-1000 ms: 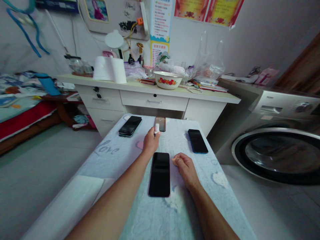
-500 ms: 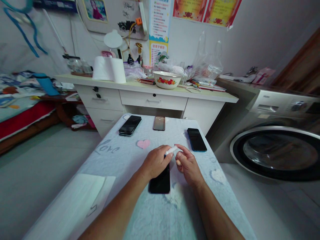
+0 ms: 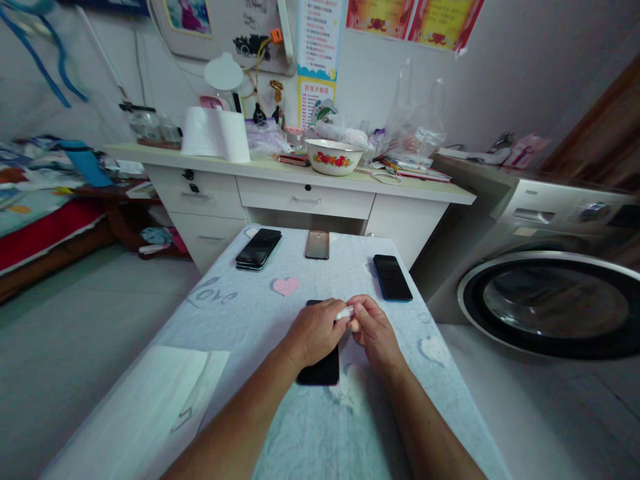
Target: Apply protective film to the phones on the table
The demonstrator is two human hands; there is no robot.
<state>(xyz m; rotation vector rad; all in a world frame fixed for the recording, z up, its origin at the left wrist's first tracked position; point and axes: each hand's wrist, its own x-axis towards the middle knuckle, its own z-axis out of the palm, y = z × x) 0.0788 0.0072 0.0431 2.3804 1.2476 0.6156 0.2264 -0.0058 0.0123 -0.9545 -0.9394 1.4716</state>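
both hands (image 3: 345, 327) nearly meeting, fingers curled

Far side, I log: one white surface (image 3: 420, 189) with drawers. Upon it, left to right: glass jars (image 3: 145, 125); white paper rolls (image 3: 234, 139); one white bowl (image 3: 334, 160), floral band in red and orange; a clear plastic bag (image 3: 420, 127) beside and over stacked papers (image 3: 425, 173). Wall, above: two red-and-yellow posters (image 3: 445, 27); one pale board (image 3: 230, 50), vintage-car motif. Right: one silver washing machine (image 3: 500, 233), round dark-rimmed door, pink packet (image 3: 526, 150) on top. Far left, I note a bed (image 3: 50, 230), red-sided, and a blue container (image 3: 85, 163), tilted.
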